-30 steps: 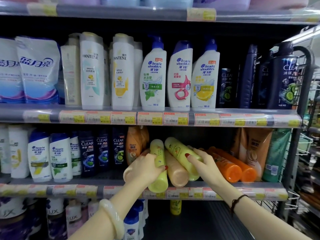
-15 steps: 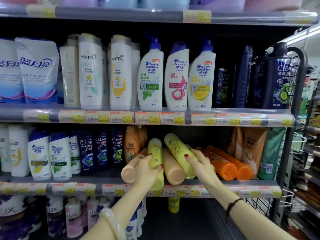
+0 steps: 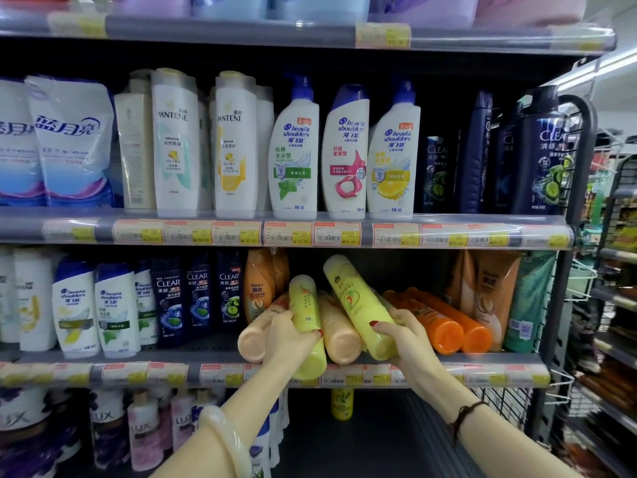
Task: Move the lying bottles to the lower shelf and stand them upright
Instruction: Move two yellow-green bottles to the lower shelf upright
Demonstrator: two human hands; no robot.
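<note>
I am facing the middle shelf (image 3: 482,360), where the lying bottles are piled with their long axes running front to back, bases toward me. Below it, the lower shelf (image 3: 362,443) is showing one yellow bottle (image 3: 342,403) already upright. My left hand (image 3: 289,339) is wrapping the left yellow bottle (image 3: 306,326); my right hand (image 3: 406,336) is clasping the tilted right yellow bottle (image 3: 358,305) near its base.

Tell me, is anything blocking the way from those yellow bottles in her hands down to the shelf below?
Nothing visible does. The left hand and right hand each grip a yellow bottle. Below, the lower shelf is open beside one standing yellow bottle.
</note>
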